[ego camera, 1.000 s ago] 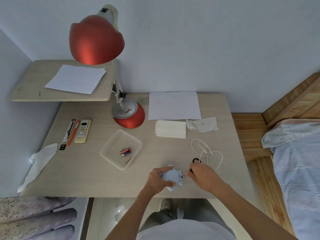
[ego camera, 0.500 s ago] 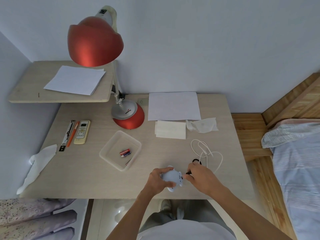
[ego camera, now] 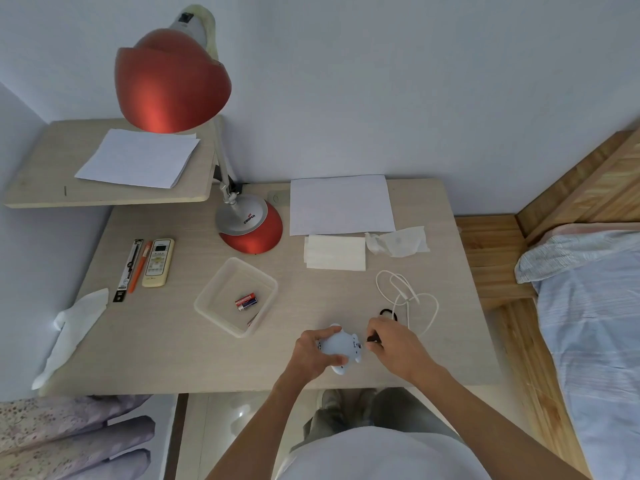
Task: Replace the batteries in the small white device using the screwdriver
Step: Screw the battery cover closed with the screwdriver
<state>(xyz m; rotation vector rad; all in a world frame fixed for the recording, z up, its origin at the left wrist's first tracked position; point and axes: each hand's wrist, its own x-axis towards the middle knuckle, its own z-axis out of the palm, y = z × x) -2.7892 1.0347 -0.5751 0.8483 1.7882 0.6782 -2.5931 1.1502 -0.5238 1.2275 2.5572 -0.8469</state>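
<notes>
The tabletop (ego camera: 173, 341) carries a clear tray (ego camera: 207, 299) near its centre. Near the front edge, the left hand (ego camera: 310, 355) grips the small white device (ego camera: 341, 344). The right hand (ego camera: 394, 344) pinches the dark screwdriver (ego camera: 373, 338) at the device's right side. Batteries (ego camera: 246, 301) lie in the tray.

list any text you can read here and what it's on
"COOPER": on the silver top of the lamp base.
Too small to read: screen and buttons of the remote control, print on the black package left of it.
Blurred: label on the batteries in the clear tray.
</notes>
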